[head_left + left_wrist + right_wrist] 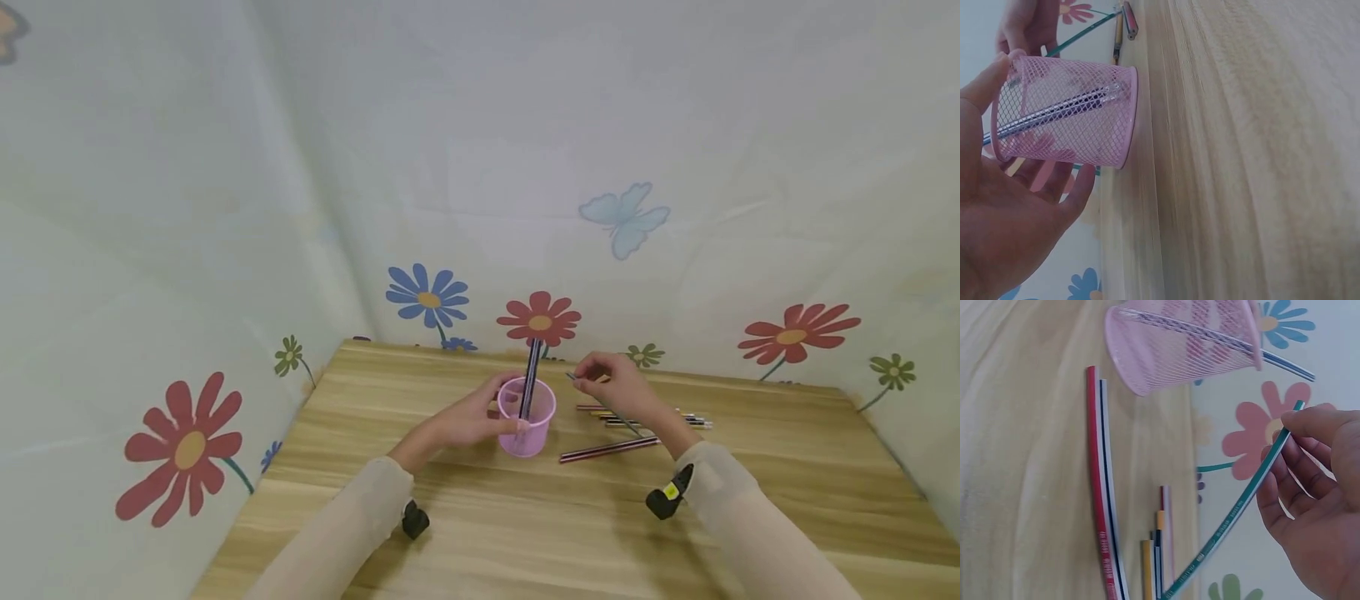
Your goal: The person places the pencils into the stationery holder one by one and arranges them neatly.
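Observation:
My left hand [468, 417] grips a pink mesh pencil cup [538, 437], thumb on the near side and fingers around the far side. Dark striped pencils [533, 367] stand in the cup, leaning, their upper ends well above its rim. To the right of the cup, my right hand [618, 387] pinches a green pencil [1208, 542] near one end between thumb and fingertips. The pencil slants down from the fingers, its lower end by the other pencils on the table. In the right wrist view its upper end points toward the cup's open mouth.
On the wooden table [465, 517], a red pencil [1099, 487] and a striped pencil [1109, 475] lie side by side right of the cup. Behind them several more pencils [693, 422] lie in a loose group. A flower-printed cloth wall [487, 208] rises at the table's back edge.

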### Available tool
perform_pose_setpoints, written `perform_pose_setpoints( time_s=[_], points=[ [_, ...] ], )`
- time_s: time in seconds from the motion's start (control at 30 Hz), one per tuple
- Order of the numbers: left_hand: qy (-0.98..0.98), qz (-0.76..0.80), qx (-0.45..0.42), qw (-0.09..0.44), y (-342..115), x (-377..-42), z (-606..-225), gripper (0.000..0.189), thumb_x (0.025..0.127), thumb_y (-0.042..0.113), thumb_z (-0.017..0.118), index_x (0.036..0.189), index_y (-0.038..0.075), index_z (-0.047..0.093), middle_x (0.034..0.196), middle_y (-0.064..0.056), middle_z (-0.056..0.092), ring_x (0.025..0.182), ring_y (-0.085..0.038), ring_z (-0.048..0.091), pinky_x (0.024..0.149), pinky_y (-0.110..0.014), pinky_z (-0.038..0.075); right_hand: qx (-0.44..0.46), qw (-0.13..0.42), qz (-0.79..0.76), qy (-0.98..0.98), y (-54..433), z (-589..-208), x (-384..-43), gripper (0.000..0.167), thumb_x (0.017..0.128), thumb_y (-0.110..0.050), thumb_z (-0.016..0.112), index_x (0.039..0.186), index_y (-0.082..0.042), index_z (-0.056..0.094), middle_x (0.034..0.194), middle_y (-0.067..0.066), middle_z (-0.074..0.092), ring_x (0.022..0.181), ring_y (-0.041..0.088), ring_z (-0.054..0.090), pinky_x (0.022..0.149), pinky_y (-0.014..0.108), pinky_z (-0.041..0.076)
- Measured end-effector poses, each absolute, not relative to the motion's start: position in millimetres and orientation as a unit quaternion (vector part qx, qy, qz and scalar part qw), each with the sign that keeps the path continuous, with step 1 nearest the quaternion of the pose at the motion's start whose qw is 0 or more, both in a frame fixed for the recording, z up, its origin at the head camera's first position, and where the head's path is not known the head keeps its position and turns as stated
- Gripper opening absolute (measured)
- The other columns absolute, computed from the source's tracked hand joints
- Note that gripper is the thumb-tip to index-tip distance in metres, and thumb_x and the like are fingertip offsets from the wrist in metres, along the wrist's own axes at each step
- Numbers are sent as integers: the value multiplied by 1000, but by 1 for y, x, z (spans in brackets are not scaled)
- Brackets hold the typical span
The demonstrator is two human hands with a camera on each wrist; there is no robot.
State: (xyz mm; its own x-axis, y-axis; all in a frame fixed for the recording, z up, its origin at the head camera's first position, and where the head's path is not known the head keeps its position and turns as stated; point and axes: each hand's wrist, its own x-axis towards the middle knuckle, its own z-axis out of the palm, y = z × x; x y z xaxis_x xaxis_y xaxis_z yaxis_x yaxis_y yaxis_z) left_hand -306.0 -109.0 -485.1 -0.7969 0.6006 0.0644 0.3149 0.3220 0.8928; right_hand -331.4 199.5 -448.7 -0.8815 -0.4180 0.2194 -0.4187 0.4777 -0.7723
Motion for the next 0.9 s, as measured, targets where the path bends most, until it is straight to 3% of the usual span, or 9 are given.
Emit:
perform_pose_setpoints(
  time_s=[0.37, 0.6, 0.9],
  points=[
    [807, 495, 289, 143, -110, -310, -485, 82, 97, 37, 79, 163, 27, 31, 158, 0, 43, 146, -20, 44, 115, -42, 47, 245, 29, 474, -845, 208, -417, -331, 13, 101, -9, 73, 110, 1, 70, 99, 11, 72, 95, 25, 66, 83, 30, 56],
    [805, 496, 292, 144, -110, -309, -483, 84, 97, 40, 78, 164, 22, 30, 159, -3, 42, 147, -23, 43, 116, -44, 47, 243, 22, 495, -834, 207, -395, -328, 17, 103, -13, 71, 113, 1, 68, 104, 16, 70, 96, 31, 66, 84, 33, 61],
    [803, 499, 291, 145, -109, -308, -482, 80, 98, 37, 77, 162, 23, 32, 158, -4, 43, 146, -22, 44, 116, -43, 47, 253, 44, 517, -817, 199, -364, -326, 20, 104, -15, 71, 115, 0, 67, 104, 18, 70, 92, 28, 71, 76, 26, 60]
  ],
)
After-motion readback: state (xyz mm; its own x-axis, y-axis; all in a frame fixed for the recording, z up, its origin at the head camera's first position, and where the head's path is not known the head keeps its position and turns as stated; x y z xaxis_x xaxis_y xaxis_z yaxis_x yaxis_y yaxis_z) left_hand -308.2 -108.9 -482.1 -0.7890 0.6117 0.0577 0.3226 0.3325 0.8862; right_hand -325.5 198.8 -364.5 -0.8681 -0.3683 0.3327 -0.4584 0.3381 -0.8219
